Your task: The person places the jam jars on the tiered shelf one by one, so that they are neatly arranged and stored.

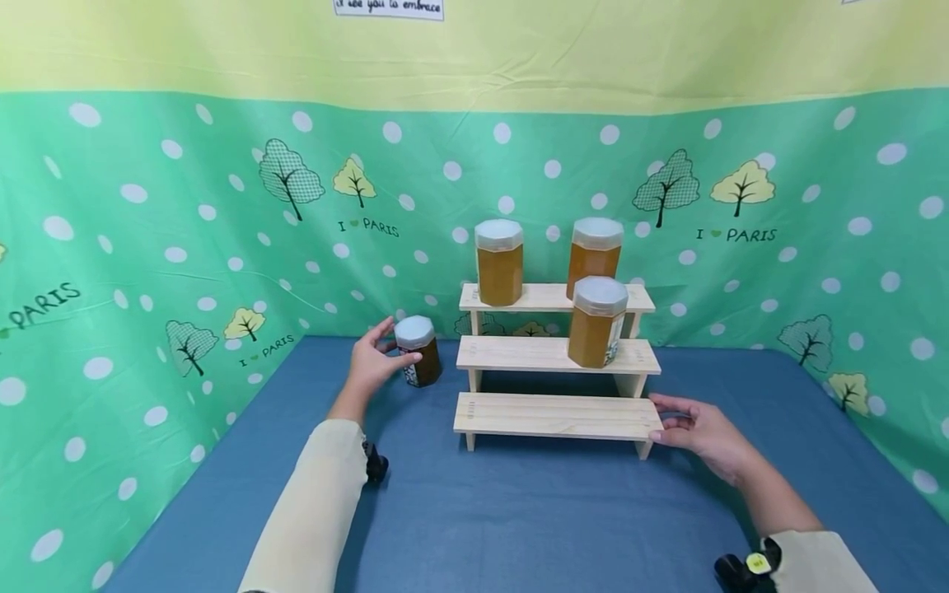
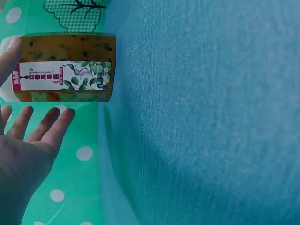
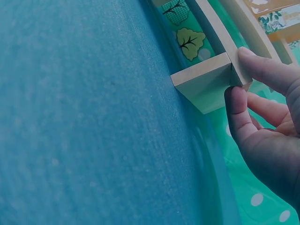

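A dark amber jar with a white lid (image 1: 423,362) stands on the blue cloth left of a three-step wooden shelf (image 1: 549,412). Around its left side, my left hand (image 1: 374,362) has its fingers spread. In the left wrist view the jar's label (image 2: 61,76) faces the camera, the thumb overlaps the lid, and a gap shows between jar and fingers. My right hand (image 1: 697,432) pinches the right end of the shelf's lowest step. Seen from the right wrist, the thumb (image 3: 262,68) lies on the board's top and the index finger is under its edge.
Two honey-coloured jars, one at left (image 1: 500,268) and one at right (image 1: 593,255), stand on the top step. Another jar (image 1: 596,325) is on the middle step's right side. A green dotted curtain (image 1: 222,181) hangs behind and beside the blue-covered table (image 1: 519,519).
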